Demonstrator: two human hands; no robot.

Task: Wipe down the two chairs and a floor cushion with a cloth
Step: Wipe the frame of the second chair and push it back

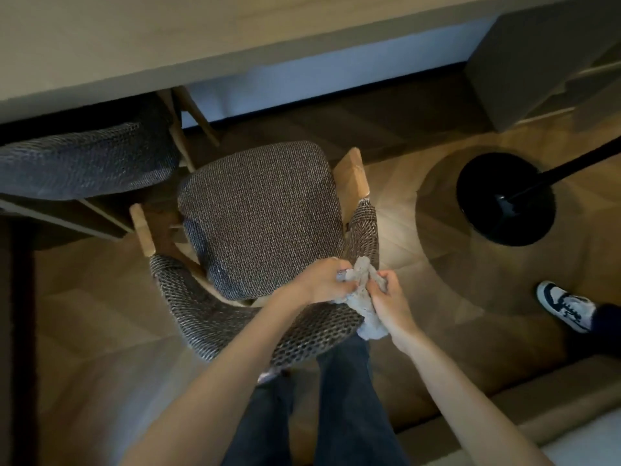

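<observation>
Step in hand, as judged: the cloth (362, 284) is being gathered or refolded before it goes onto the near chair (262, 216). To do this well, the cloth should be folded into a flat pad with a clean face outward, not left bunched, so that it bears evenly on the coarse weave. Strokes should then run in one direction across the seat, with separate passes for the curved back and the wooden arms. Both hands are closed on the cloth: the left hand (324, 280) grips its left part with curled fingers, and the right hand (391, 297) pinches its right part, with a tail hanging below. The cloth is held just above the right end of the chair's curved back; whether it touches the back cannot be told. The cloth is pale grey, crumpled and soft, with a rough towelling look. The chair has a dark woven seat, a matching wrap-round back and light wooden arms. The second chair (84, 163), of like fabric, stands far left, tucked partly under the tabletop (134, 45). No floor cushion can be identified with certainty.
</observation>
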